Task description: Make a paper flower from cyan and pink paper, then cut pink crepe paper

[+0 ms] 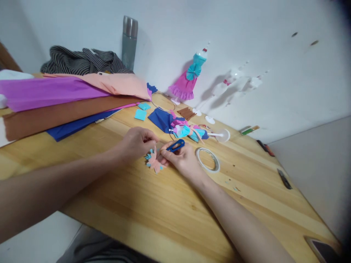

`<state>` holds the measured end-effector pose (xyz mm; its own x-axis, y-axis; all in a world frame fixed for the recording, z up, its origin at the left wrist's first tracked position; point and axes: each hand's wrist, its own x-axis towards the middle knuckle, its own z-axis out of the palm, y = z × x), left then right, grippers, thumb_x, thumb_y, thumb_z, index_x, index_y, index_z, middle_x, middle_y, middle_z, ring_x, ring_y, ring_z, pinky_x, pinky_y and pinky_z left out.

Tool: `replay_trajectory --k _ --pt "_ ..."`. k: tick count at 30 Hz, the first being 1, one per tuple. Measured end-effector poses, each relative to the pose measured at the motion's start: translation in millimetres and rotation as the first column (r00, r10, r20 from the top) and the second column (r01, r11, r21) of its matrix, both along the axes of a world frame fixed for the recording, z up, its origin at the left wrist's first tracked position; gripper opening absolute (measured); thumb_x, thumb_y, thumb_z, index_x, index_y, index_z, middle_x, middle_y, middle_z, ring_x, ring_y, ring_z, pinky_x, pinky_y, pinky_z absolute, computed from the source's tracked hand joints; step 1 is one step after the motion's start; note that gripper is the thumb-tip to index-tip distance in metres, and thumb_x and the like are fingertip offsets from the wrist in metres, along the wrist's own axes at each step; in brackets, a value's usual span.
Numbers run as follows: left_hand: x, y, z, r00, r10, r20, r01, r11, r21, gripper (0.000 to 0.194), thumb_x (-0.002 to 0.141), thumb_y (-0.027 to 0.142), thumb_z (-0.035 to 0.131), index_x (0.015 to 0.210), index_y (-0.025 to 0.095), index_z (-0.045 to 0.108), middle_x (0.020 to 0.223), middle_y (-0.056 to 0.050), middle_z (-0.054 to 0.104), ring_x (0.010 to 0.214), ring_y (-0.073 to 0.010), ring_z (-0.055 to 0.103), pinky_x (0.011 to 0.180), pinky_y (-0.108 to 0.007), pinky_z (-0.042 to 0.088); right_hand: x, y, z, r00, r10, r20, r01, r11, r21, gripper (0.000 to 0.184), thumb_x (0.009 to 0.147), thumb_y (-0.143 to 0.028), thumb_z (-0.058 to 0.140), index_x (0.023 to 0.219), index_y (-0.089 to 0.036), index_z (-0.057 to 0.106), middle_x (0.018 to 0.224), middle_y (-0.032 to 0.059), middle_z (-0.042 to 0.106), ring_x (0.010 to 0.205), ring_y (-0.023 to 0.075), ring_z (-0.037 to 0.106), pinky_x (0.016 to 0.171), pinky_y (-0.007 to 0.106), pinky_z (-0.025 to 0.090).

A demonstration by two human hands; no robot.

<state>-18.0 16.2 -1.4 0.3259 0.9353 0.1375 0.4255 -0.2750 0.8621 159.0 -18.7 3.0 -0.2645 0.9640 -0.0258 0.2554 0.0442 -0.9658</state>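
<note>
Small paper pieces in peach and turquoise form a flower-like cluster just above the table, between my two hands. My left hand is closed in a pinch at the cluster's upper edge; what lies between its fingertips is hidden. In my right hand sits a small blue-handled tool with a slot through its handle. Its working end is hidden by the fingers. The right fingertips also touch the paper cluster. Beyond the hands lies a small doll-like figure dressed in turquoise, pink and blue paper.
A tape roll lies right of my right hand. Behind stand a dressed figure and white figures. Paper sheets, turquoise squares and a bottle are left. A cutter knife and phone-like object lie right.
</note>
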Motion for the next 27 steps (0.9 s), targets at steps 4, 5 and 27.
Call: replay_trajectory --k 4,5,27 --pt "-3.1 2.0 5.5 0.999 0.038 0.036 -0.037 0.999 -0.006 0.018 0.073 0.025 0.056 0.065 0.013 0.067 0.058 0.0 0.063 0.057 -0.012 0.055 0.05 -0.02 0.039 4.7 8.8 -5.7 0.972 -0.11 -0.207 0.099 0.993 -0.065 0.023 0.069 -0.035 0.073 0.07 -0.014 0.064 0.05 0.0003 0.063 0.043 0.0122 0.057 0.043 0.023 0.048" --pt "-3.5 1.9 7.4 0.997 0.048 0.058 -0.047 0.999 -0.02 0.02 0.074 0.027 0.057 0.062 0.013 0.065 0.056 0.001 0.06 0.054 -0.0111 0.053 0.048 -0.019 0.037 5.3 10.2 -4.7 0.964 -0.129 -0.234 0.122 0.991 -0.046 0.023 0.068 -0.035 0.074 0.069 -0.015 0.064 0.05 0.0005 0.063 0.042 0.0121 0.057 0.042 0.023 0.047" --pt "2.4 -13.1 22.2 0.915 -0.052 0.399 0.152 0.963 -0.224 0.025 0.072 0.032 0.06 0.054 0.015 0.058 0.059 -0.002 0.064 0.062 -0.0148 0.059 0.06 -0.025 0.046 -13.3 -17.8 22.3 0.947 -0.228 -0.226 0.306 0.852 0.424 0.006 0.082 -0.024 0.065 0.08 -0.019 0.066 0.08 0.0032 0.067 0.055 0.0113 0.062 0.054 0.027 0.056"
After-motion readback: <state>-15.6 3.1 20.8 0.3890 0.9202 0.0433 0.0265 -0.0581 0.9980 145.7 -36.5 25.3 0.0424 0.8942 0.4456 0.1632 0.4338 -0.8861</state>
